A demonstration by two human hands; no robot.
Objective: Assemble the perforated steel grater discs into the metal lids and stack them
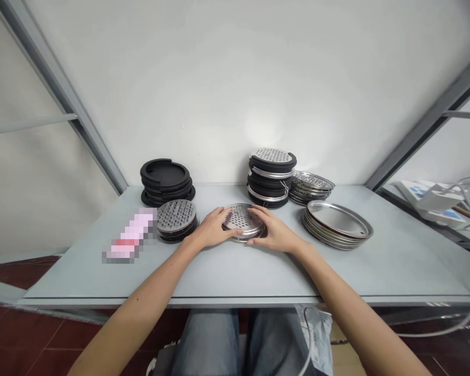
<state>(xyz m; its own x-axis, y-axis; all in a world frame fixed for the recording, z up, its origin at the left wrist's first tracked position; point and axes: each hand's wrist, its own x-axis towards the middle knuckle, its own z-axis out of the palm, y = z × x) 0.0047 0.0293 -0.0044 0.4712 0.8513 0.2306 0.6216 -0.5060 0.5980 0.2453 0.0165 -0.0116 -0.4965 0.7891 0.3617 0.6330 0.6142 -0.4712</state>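
A round metal grater plate (241, 217) with rows of holes lies flat in the middle of the table, with a metal rim showing beneath it. My left hand (211, 230) curls round its left side, the thumb across the near edge. On the opposite side my right hand (273, 231) grips the rim, fingers at the far edge and thumb at the near one. Just left of my left hand stands a stack of grater plates (176, 216) with a raised, rough surface. Whether one piece or several sit between my hands is partly hidden.
Black rings (165, 183) are stacked at back left. Behind my hands rises a pile of black rings and metal plates (272, 177). Shiny perforated discs (312, 187) and a stack of smooth metal lids or trays (339, 224) stand at right. A blurred pink item (131, 235) lies left.
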